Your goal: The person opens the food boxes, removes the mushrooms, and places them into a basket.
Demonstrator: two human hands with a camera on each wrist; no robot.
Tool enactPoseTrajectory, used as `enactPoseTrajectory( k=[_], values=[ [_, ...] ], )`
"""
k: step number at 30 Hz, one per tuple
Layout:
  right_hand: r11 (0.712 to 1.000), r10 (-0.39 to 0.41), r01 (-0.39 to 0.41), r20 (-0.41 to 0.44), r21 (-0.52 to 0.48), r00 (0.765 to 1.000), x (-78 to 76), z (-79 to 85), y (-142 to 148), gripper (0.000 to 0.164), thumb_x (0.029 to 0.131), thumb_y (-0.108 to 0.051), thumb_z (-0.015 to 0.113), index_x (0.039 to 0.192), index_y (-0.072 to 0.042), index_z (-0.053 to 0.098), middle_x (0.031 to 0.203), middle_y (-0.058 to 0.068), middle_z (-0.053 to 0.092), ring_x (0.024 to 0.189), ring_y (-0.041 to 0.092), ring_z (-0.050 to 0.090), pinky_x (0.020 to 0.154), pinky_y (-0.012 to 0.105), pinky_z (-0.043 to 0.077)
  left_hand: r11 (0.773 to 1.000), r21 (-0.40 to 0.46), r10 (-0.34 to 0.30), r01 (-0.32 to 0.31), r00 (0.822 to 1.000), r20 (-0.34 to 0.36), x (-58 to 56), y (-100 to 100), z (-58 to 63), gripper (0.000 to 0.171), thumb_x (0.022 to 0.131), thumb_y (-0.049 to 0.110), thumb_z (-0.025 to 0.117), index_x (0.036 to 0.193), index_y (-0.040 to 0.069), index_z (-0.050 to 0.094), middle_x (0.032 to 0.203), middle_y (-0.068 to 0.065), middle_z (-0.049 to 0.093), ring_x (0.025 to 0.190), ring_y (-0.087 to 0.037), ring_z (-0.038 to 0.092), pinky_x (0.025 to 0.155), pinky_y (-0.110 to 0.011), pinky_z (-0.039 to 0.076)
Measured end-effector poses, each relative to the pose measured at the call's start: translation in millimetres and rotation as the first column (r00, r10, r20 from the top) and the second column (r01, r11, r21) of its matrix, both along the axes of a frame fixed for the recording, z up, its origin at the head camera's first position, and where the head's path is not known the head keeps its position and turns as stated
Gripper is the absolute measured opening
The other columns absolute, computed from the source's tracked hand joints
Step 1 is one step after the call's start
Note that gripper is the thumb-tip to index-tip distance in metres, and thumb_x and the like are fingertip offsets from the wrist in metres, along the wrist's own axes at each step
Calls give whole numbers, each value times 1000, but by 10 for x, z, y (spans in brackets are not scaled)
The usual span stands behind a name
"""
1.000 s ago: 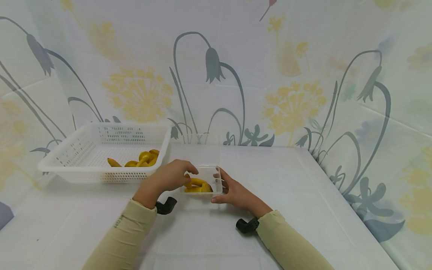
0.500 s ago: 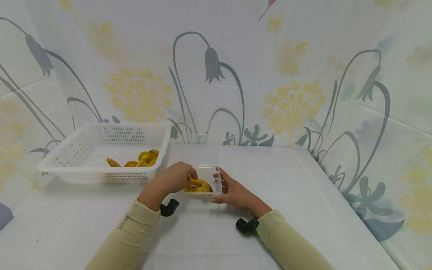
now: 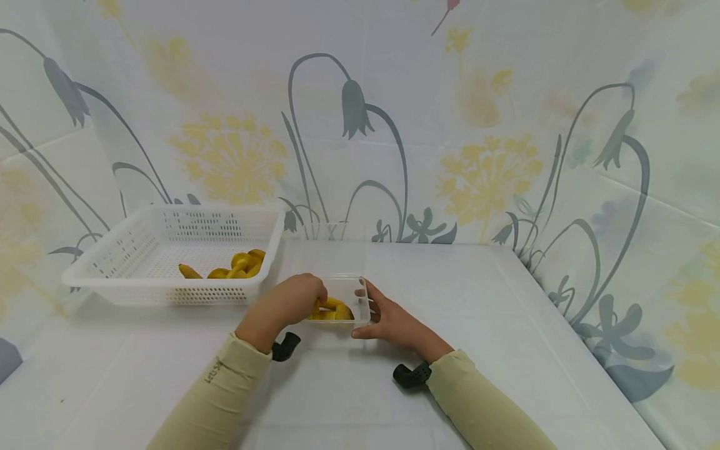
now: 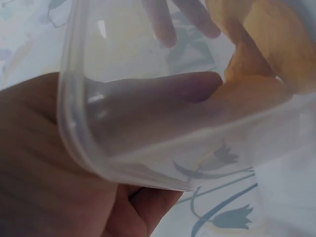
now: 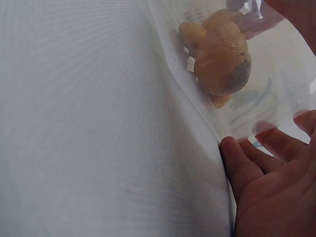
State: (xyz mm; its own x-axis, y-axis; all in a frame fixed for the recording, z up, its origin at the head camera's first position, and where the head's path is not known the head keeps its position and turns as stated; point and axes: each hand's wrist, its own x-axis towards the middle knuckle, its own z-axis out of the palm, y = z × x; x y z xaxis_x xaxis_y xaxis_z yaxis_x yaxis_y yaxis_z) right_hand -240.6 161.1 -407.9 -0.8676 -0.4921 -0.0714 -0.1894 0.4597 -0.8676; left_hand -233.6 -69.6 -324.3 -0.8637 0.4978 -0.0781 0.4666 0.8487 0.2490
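Note:
In the head view a clear plastic box [image 3: 361, 300] stands on the white tabletop, with several yellow, curved, banana-like pieces [image 3: 340, 311] in it. My left hand [image 3: 287, 306] reaches over the box's left end, fingers bent down onto a yellow piece; the fingertips are hidden there. Through the box wall in the left wrist view, a digit [image 4: 163, 98] meets a yellow piece [image 4: 252, 89] at its tip. My right hand [image 3: 390, 322] holds the box's right end, thumb nearer, fingers farther back. In the right wrist view one piece [image 5: 222, 69] has a dark patch.
At the left stands a white perforated basket [image 3: 169, 290], with more yellow pieces [image 3: 240, 265] along its near right side. Behind the box is a clear plastic container [image 3: 337, 232]. A floral cloth [image 3: 416, 156] hangs at the back. Each wrist carries a black mount [image 3: 412, 376].
My left hand has moved slightly right and down into the box, its fingers more bent and lower over the yellow pieces. My right hand and the box have stayed put.

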Motion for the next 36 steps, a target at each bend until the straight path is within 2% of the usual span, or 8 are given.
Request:
enactPoseTrajectory(
  k=[6,13,18,23,31,36],
  values=[
    [1000,8,-8,-12,-13,1000,-6,-4,6,108,79,-31,81,154,-40,4,158,-2,29,144,26,35,113,47,36,1000,14,-12,12,1000,-2,6,-21,6,19,90,0,63,102,7,76,104,-6,70,96,-22,63,95,-39,52],
    [1000,5,-5,-8,-1,1000,-13,-19,10,108,79,-34,80,154,-41,3,158,-5,28,144,24,34,114,46,35,994,94,-49,47,999,15,-36,-63,-16,20,90,0,62,103,8,75,104,-3,69,97,-20,63,93,-39,53],
    [1000,7,-7,-5,2,1000,-15,-15,7,108,80,-33,80,155,-37,3,158,-5,28,144,24,34,114,46,35,983,138,-115,117,993,-21,-14,-81,9,18,91,4,63,105,6,74,103,-3,68,95,-19,62,91,-37,53],
    [1000,13,-13,-6,-3,1000,-13,-15,12,108,80,-32,80,155,-39,2,158,-5,28,144,23,34,114,46,35,972,160,-166,174,984,-62,23,-90,60,19,91,2,62,105,4,74,102,-5,68,95,-21,63,90,-37,53],
    [1000,15,-15,-15,-2,1000,-10,-15,8,107,81,-31,79,155,-37,3,158,-3,29,144,25,35,114,47,35,972,184,-139,144,989,-41,62,-98,120,19,92,5,62,107,5,73,105,-3,68,98,-20,63,92,-37,53],
    [1000,12,-13,-20,-5,1000,-16,-16,6,108,81,-30,80,157,-31,3,158,-1,29,144,25,35,114,47,34,972,195,-130,135,991,-37,72,-114,152,19,93,6,61,109,6,73,107,-3,68,97,-18,63,90,-35,54]
  ],
)
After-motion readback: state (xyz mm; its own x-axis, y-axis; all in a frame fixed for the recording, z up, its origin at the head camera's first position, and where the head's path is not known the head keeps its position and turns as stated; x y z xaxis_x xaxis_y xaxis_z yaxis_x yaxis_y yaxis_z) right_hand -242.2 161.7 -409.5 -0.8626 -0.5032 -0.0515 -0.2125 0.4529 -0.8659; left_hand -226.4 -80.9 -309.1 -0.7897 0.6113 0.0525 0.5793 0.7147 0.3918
